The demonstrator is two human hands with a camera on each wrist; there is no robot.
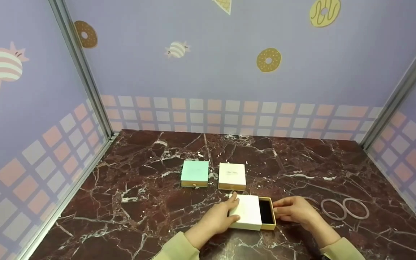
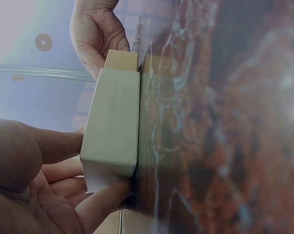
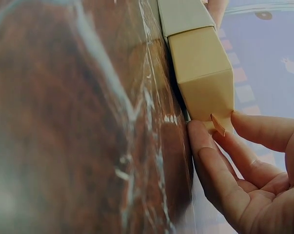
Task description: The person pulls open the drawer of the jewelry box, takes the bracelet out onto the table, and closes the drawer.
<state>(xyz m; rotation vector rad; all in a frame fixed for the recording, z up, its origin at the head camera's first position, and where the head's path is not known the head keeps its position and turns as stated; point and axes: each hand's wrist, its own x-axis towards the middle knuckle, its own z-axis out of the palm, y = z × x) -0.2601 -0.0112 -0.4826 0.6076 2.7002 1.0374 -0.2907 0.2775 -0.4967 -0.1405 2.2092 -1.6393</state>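
Observation:
A white sleeve box lies on the table with its yellow drawer partly out to the right; black lining shows inside. My left hand grips the sleeve at its left end, thumb on the near side and fingers on the far side. At the drawer's end, my right hand touches the yellow face with its fingertips. In the right wrist view a small ribbon tab sticks out between these fingers. Behind stand a mint green box and a cream box, both closed.
Several pale rings lie on the dark red marble table beside my right forearm. Patterned panels rise at the back and both sides, with metal posts at the corners.

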